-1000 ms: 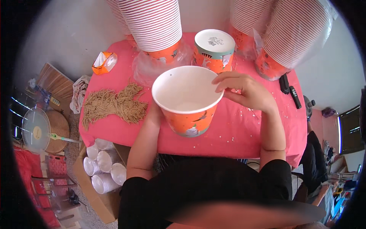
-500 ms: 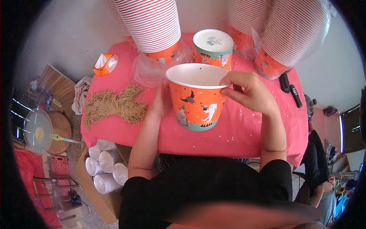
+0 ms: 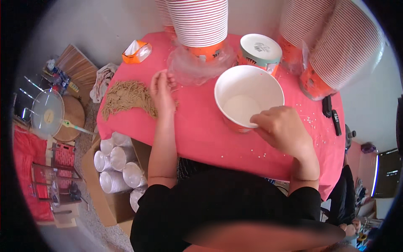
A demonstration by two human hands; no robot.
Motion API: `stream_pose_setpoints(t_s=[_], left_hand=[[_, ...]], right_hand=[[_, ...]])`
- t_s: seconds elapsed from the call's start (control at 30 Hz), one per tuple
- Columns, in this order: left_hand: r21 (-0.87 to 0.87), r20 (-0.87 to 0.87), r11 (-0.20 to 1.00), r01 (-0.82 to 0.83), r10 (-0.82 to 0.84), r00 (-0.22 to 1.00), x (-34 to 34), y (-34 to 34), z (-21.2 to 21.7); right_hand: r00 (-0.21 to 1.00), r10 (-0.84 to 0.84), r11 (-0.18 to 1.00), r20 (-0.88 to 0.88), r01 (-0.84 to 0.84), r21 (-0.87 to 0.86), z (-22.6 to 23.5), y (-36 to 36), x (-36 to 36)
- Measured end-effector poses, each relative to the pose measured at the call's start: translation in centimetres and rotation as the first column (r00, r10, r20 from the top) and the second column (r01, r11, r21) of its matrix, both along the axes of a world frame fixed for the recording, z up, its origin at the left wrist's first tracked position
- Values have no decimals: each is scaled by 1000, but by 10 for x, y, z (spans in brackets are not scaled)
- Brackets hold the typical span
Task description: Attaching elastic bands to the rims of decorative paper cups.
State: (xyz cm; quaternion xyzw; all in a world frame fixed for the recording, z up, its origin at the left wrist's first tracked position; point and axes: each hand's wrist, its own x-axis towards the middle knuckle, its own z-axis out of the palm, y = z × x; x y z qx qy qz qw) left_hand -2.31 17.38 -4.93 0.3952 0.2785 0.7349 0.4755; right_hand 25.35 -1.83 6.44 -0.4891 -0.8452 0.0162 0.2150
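My right hand [image 3: 281,128] pinches the near right rim of a round paper bucket [image 3: 243,98]. The bucket tips toward me, showing its white inside, and nothing lies in it; only a strip of its orange printed outside shows. My left hand [image 3: 163,90] is raised at the right end of a bundle of tan strings [image 3: 128,98], its fingers loosely bent and nothing visible in them. Behind the held bucket another bucket [image 3: 260,50] stands upside down, white base up. A tall nested stack of the same buckets [image 3: 199,25] rises from crumpled clear plastic [image 3: 201,67].
More wrapped bucket stacks [image 3: 344,50] stand at the back right of the pink-covered table [image 3: 197,134]. Two black objects [image 3: 331,113] lie near its right edge, an orange-and-white packet [image 3: 136,51] at the back left. On the floor, a carton [image 3: 103,197] holds stacked white cups. A fan [image 3: 48,113] stands left.
My left hand has let go of the bucket and moved left to the strings. The bucket has shifted right and tipped toward me, still held by my right hand.
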Motion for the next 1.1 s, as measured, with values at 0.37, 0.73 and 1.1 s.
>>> stream_pose_setpoints(t_s=[0.37,0.73,1.1], left_hand=[[407,-914,913,-28,406,-26,-60,-8,-8],[379,-886,923,66,382,-263,-47,24,-34],[463,-884,867,185,437,167,4,-42,-4]], right_hand=[[983,133,988,125,-122,-94,-32,23,-15],[984,131,990,119,-123,-74,-33,21,-17],[986,126,987,114,-113,-112,-30,22,-16]])
